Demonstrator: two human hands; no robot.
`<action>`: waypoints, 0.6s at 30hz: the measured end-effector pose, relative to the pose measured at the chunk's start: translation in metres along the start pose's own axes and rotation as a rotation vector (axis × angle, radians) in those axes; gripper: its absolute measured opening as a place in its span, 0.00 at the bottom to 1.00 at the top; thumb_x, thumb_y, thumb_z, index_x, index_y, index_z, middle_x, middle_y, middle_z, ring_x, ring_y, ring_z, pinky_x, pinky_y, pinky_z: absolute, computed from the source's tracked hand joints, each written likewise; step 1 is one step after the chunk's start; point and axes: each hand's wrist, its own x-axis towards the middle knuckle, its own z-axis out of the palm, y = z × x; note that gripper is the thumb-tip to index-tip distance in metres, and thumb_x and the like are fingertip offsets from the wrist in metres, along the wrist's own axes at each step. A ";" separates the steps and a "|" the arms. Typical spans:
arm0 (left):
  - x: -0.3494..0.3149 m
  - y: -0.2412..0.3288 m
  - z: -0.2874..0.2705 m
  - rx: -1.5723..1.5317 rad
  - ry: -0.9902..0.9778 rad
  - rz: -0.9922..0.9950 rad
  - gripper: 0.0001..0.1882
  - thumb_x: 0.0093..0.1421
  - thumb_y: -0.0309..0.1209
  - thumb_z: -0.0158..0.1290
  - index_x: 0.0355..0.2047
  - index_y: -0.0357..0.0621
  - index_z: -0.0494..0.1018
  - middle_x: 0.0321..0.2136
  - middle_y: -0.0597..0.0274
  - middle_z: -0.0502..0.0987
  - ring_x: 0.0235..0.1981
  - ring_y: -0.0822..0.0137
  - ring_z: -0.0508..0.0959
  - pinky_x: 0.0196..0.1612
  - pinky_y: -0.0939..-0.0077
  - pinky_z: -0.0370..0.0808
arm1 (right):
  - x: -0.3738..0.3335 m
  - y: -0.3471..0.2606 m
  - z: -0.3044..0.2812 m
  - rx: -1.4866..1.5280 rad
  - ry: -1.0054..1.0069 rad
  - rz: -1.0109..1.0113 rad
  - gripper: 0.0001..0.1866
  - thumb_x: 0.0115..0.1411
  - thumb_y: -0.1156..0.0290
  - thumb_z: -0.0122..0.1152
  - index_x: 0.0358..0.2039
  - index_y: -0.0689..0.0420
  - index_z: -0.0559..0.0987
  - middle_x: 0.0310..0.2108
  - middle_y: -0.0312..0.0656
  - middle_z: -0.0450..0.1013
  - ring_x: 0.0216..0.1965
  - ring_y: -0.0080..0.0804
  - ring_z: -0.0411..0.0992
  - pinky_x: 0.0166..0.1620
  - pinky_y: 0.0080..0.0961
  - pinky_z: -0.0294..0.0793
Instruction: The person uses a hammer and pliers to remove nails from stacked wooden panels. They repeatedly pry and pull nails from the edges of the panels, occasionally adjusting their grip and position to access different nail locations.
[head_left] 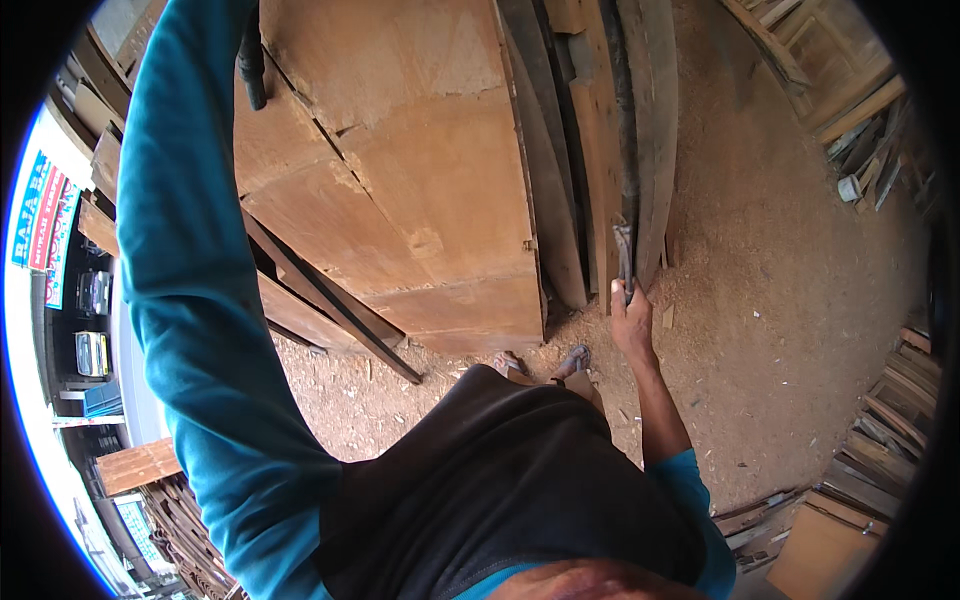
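My right hand [632, 322] is closed around the lower end of a thin grey metal tool [623, 255]. The tool points up along the edge of a dark plank [622, 120] in a stack of boards leaning upright. Large brown wooden panels [420, 180] lean in front of me, to the left of that stack. My left arm, in a teal sleeve [190, 260], reaches up past the panels and out of the picture's top edge; its hand is hidden. A short dark bar [252, 60] hangs near the sleeve at the panels' top left.
My sandalled feet [545, 362] stand on a sawdust-covered dirt floor [780, 300] just before the panels. A thin dark strip [350, 320] lies slanted against the panels' base. Piled planks [880, 430] line the right side, with more timber [850, 90] at the top right. At far left are parked vehicles [92, 320].
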 end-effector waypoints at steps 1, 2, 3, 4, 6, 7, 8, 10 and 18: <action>-0.011 0.015 -0.026 0.066 0.029 0.047 0.28 0.61 0.42 0.57 0.53 0.29 0.71 0.40 0.51 0.80 0.44 0.59 0.77 0.51 0.63 0.72 | -0.008 -0.003 0.002 -0.016 -0.027 -0.030 0.16 0.71 0.61 0.51 0.41 0.64 0.74 0.26 0.52 0.72 0.29 0.46 0.72 0.37 0.39 0.71; -0.021 0.033 -0.041 0.111 0.047 0.094 0.28 0.62 0.40 0.57 0.54 0.29 0.71 0.41 0.50 0.80 0.45 0.58 0.78 0.52 0.63 0.73 | -0.016 -0.004 0.003 -0.035 -0.041 -0.040 0.15 0.71 0.61 0.51 0.41 0.63 0.74 0.26 0.53 0.72 0.29 0.48 0.73 0.37 0.40 0.71; -0.034 0.053 -0.060 0.122 0.012 -0.012 0.19 0.66 0.38 0.52 0.52 0.41 0.75 0.44 0.51 0.80 0.41 0.59 0.80 0.47 0.64 0.75 | -0.020 -0.006 0.005 0.002 -0.021 -0.108 0.14 0.70 0.62 0.53 0.40 0.63 0.74 0.25 0.54 0.72 0.29 0.50 0.73 0.36 0.40 0.71; -0.056 0.076 -0.086 0.148 -0.029 -0.128 0.14 0.70 0.35 0.47 0.49 0.53 0.80 0.48 0.52 0.80 0.38 0.61 0.82 0.43 0.64 0.78 | -0.022 -0.011 0.008 0.030 -0.047 -0.120 0.14 0.70 0.62 0.53 0.40 0.62 0.74 0.25 0.54 0.71 0.28 0.50 0.73 0.36 0.40 0.71; -0.095 0.103 -0.108 0.109 -0.105 0.247 0.17 0.70 0.39 0.50 0.50 0.40 0.77 0.43 0.58 0.83 0.21 0.78 0.73 0.25 0.84 0.70 | -0.031 -0.019 0.012 0.067 -0.084 -0.104 0.13 0.70 0.63 0.54 0.39 0.62 0.74 0.25 0.53 0.71 0.27 0.50 0.72 0.35 0.40 0.71; -0.131 0.129 -0.104 0.018 -0.141 0.039 0.21 0.69 0.35 0.51 0.58 0.38 0.70 0.44 0.54 0.82 0.17 0.79 0.70 0.22 0.87 0.64 | -0.034 -0.024 0.015 0.095 -0.056 -0.140 0.13 0.70 0.63 0.54 0.39 0.61 0.74 0.25 0.52 0.71 0.27 0.49 0.72 0.34 0.40 0.71; -0.161 0.145 -0.088 0.004 -0.207 -0.121 0.27 0.68 0.30 0.53 0.64 0.36 0.62 0.46 0.50 0.81 0.21 0.77 0.74 0.25 0.85 0.69 | -0.034 -0.029 0.017 0.095 -0.030 -0.147 0.13 0.70 0.63 0.54 0.39 0.61 0.74 0.25 0.52 0.71 0.27 0.49 0.72 0.34 0.39 0.71; -0.227 0.161 -0.091 -0.282 -0.344 -0.242 0.21 0.67 0.33 0.54 0.56 0.34 0.67 0.45 0.49 0.80 0.29 0.73 0.76 0.31 0.81 0.74 | -0.039 -0.056 0.021 0.131 -0.079 -0.232 0.13 0.70 0.63 0.54 0.38 0.61 0.74 0.25 0.52 0.71 0.26 0.48 0.71 0.33 0.39 0.71; -0.419 0.185 -0.025 -0.828 -0.451 -1.052 0.25 0.65 0.36 0.58 0.57 0.32 0.70 0.27 0.58 0.78 0.18 0.78 0.68 0.21 0.82 0.64 | -0.057 -0.117 0.056 0.046 -0.302 -0.484 0.10 0.68 0.65 0.55 0.40 0.60 0.72 0.32 0.56 0.74 0.35 0.60 0.75 0.35 0.47 0.72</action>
